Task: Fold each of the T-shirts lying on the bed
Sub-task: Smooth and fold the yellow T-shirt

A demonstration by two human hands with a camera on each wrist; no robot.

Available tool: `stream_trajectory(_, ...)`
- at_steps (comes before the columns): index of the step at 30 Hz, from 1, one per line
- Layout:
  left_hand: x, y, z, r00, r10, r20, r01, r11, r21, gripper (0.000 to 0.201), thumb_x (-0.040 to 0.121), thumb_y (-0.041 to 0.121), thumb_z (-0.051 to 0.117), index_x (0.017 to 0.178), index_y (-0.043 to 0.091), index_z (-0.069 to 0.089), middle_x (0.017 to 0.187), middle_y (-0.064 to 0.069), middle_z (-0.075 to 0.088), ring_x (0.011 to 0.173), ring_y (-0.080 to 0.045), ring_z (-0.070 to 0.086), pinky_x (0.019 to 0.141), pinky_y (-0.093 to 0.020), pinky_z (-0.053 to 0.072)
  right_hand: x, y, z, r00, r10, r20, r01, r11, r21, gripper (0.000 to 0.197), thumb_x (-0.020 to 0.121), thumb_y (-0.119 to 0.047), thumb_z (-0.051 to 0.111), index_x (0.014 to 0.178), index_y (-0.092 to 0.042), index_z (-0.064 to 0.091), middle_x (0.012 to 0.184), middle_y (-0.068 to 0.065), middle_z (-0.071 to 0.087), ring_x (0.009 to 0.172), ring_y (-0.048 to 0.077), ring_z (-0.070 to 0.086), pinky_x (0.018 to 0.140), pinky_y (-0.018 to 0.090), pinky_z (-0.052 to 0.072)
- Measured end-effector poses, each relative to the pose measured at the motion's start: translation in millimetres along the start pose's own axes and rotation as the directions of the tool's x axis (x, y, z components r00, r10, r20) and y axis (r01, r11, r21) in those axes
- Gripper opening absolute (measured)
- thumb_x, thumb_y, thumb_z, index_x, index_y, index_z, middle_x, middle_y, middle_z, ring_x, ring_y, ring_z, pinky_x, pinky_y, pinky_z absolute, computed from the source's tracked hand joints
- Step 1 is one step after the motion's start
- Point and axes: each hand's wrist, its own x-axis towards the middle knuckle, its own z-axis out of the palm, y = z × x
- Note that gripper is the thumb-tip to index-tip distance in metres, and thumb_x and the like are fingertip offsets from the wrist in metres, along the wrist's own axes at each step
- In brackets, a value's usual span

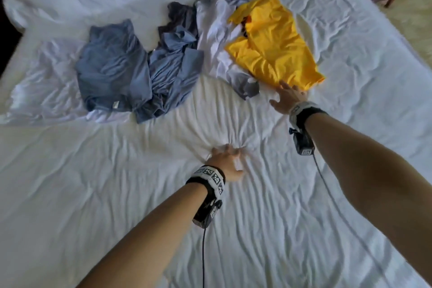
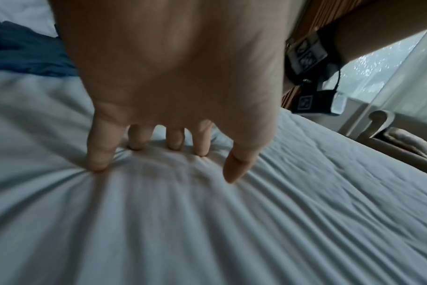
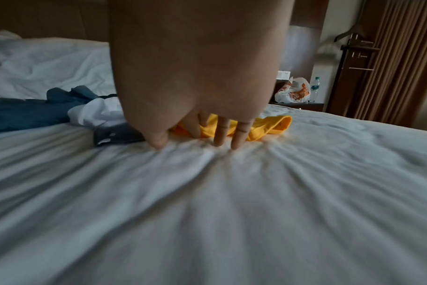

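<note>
- Left hand is down on the white bed sheet, fingers spread and fairly straight, tips pressing into the cloth so creases fan out from them
- From the left wrist, the fingertips dig into the sheet and grip nothing; the thumb tip hangs just above the fabric
- Right hand reaches farther and to the right, fingers extended and splayed, right at the near edge of the yellow T-shirt
- On the right wrist view two fingertips push into the sheet just in front of the yellow T-shirt, another finger lies against the yellow hem; whether anything is pinched I cannot tell, the palm hides it
- The T-shirts lie in a row across the far half of the bed: a blue T-shirt spread out on the left, a crumpled blue T-shirt just beside it, then a white and grey T-shirt partly under the yellow one
- A pale garment lies beneath the left blue shirt
- That blue shirt shows a small white neck label near its near edge, writing too small to read
- Both wrists carry black bands with square black-and-white marker codes, no legible words
- On a far table, a printed plastic bag and a water bottle, labels unreadable
</note>
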Motion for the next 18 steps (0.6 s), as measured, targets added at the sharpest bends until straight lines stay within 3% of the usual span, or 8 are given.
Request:
stream_trajectory(3,6.9,-6.7,8.1,1.000,0.003,0.022,-0.005,0.998,0.059,0.083,0.087,0.047,0.056,0.160,0.033,0.020,0.168,-0.004,0.011,0.152,-0.044,0.008,0.119,-0.055,0.033,4.1,-16.1,8.8,0.998,0.017,-0.065,-0.016,1.000,0.012,0.063,0.095,-0.048,0.059,0.147,-0.015,0.047,0.156,0.003,0.038,0.142,0.042,0.031,0.112,0.059,0.032)
stream_trajectory(5,12.3,-4.1,9.9,0.999,-0.008,0.035,0.004,0.994,0.106,0.087,0.086,0.052,0.055,0.161,0.032,0.016,0.170,-0.006,0.006,0.153,-0.047,0.006,0.119,-0.058,0.030,-0.7,-26.3,8.4,0.992,-0.002,-0.123,0.009,0.999,0.052,0.056,0.097,-0.041,0.057,0.145,-0.014,0.050,0.153,0.005,0.042,0.136,0.041,0.036,0.106,0.055,0.036)
stream_trajectory(8,8.0,4.1,8.0,1.000,-0.013,-0.010,0.014,0.987,0.163,0.088,0.090,0.054,0.054,0.163,0.027,0.012,0.170,-0.010,0.006,0.155,-0.042,0.006,0.124,-0.054,0.022,-17.0,-35.1,11.0,0.978,-0.006,-0.210,0.039,0.987,0.155,0.051,0.097,-0.038,0.057,0.138,-0.007,0.056,0.147,0.011,0.050,0.132,0.040,0.042,0.102,0.052,0.042)
stream_trajectory(11,-8.1,4.0,9.9,0.999,-0.024,-0.027,0.028,0.991,0.134,0.088,0.095,0.055,0.053,0.164,0.031,0.005,0.172,-0.005,-0.005,0.156,-0.041,-0.003,0.126,-0.053,0.016,-41.8,-35.2,15.6,0.961,0.016,-0.277,0.070,0.951,0.300,0.039,0.094,-0.036,0.060,0.117,-0.005,0.067,0.131,0.016,0.062,0.125,0.038,0.052,0.099,0.048,0.049)
stream_trajectory(13,-25.1,2.9,13.7,0.999,-0.007,-0.053,0.014,0.990,0.141,0.086,0.096,0.055,0.053,0.164,0.034,0.006,0.172,-0.003,-0.001,0.156,-0.040,-0.001,0.126,-0.052,0.018,-66.2,-36.5,15.7,0.951,0.043,-0.307,0.090,0.909,0.406,0.026,0.093,-0.030,0.061,0.102,-0.008,0.072,0.120,0.016,0.066,0.113,0.038,0.061,0.092,0.045,0.053)
stream_trajectory(15,-46.4,1.3,22.1,0.997,0.023,-0.067,-0.013,0.988,0.151,0.081,0.098,0.052,0.053,0.164,0.037,0.009,0.172,-0.003,0.004,0.157,-0.036,0.008,0.125,-0.049,0.021,-96.6,-40.3,12.0,0.937,0.066,-0.343,0.098,0.893,0.440,0.023,0.090,-0.024,0.058,0.080,-0.006,0.068,0.099,0.018,0.067,0.095,0.039,0.065,0.076,0.041,0.053)
stream_trajectory(16,-61.1,2.4,29.3,0.998,0.031,-0.061,-0.022,0.990,0.143,0.078,0.098,0.049,0.054,0.163,0.040,0.010,0.172,-0.002,0.006,0.156,-0.034,0.013,0.124,-0.047,0.024,-116.1,-41.0,11.0,0.929,0.077,-0.362,0.106,0.881,0.461,0.026,0.089,-0.021,0.056,0.067,-0.007,0.060,0.083,0.017,0.063,0.083,0.038,0.064,0.068,0.039,0.047)
stream_trajectory(18,-90.4,5.7,47.3,0.998,0.013,-0.065,-0.005,0.991,0.132,0.072,0.100,0.045,0.054,0.162,0.040,0.018,0.171,-0.002,0.012,0.154,-0.030,0.024,0.122,-0.042,0.029,-159.3,-44.9,9.0,0.901,0.068,-0.428,0.165,0.859,0.484,0.035,0.086,-0.015,0.054,0.052,-0.010,0.044,0.059,0.012,0.047,0.067,0.032,0.055,0.062,0.035,0.038)
